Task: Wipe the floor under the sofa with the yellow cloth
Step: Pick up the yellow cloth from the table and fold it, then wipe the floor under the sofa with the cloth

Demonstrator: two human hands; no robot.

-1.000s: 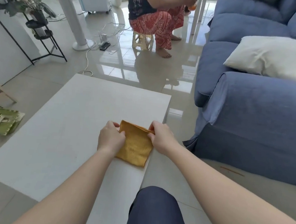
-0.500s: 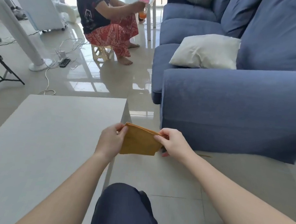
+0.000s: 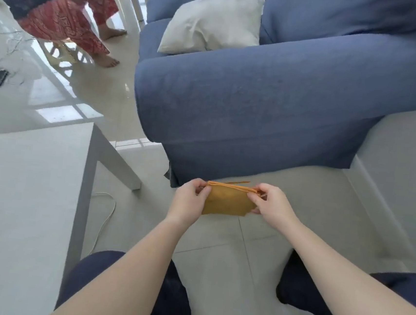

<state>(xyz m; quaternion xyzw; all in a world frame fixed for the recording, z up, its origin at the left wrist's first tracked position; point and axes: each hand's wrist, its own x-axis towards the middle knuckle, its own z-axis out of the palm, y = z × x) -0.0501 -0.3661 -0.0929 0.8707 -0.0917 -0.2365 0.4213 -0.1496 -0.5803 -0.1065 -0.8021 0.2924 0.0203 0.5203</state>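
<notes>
The folded yellow cloth [image 3: 228, 202] hangs in the air between both hands, just in front of the blue sofa [image 3: 257, 106] and above the pale tiled floor [image 3: 299, 199]. My left hand [image 3: 190, 198] pinches its left top corner and my right hand [image 3: 272, 205] pinches its right top corner. The sofa's armrest skirt reaches down to the floor right behind the cloth, hiding the space under the sofa. A thin orange strand lies on the floor at the skirt's edge.
A low white table [image 3: 28, 191] stands at my left, with a white cable [image 3: 106, 213] on the floor beside its leg. A white cushion [image 3: 212, 23] lies on the sofa. Another person [image 3: 58, 8] sits on a stool at the upper left. A wall [image 3: 404, 163] rises on the right.
The cloth has left the table top, carried right and down in both hands to the foot of the sofa's armrest. My view has turned from the table to the sofa.
</notes>
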